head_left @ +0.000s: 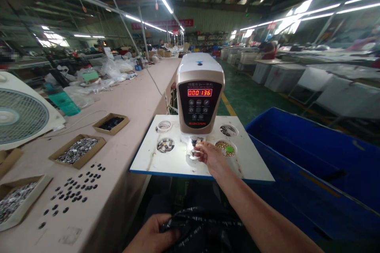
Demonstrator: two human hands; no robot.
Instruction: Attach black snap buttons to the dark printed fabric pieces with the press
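The small metal fitting [194, 152] sits on the die directly under the head of the snap press [200, 93], at the middle of the white machine plate [154, 162]. It lies straight ahead of the person and well forward of the body, so only an outstretched arm gets to it. The right hand [210, 156] is the one there: its fingertips [198, 148] are pinched together at the die, touching or all but touching the fitting. The piece is too small to say whether it is truly gripped.

The left hand [154, 232] is far back, low at the lap, fingers curled shut on a fold of dark fabric [204, 229], which lies bunched below the plate's near edge and well apart from the die.

Around the die, the plate has round wells: one with brass-coloured pieces and a green one [226, 148] just right of the right hand, others holding silver parts [165, 145] to the left. Further left, the long counter [139, 102] carries cardboard trays of silver parts [77, 151] and scattered black buttons [73, 187]. A blue bin [311, 158] stands to the right.
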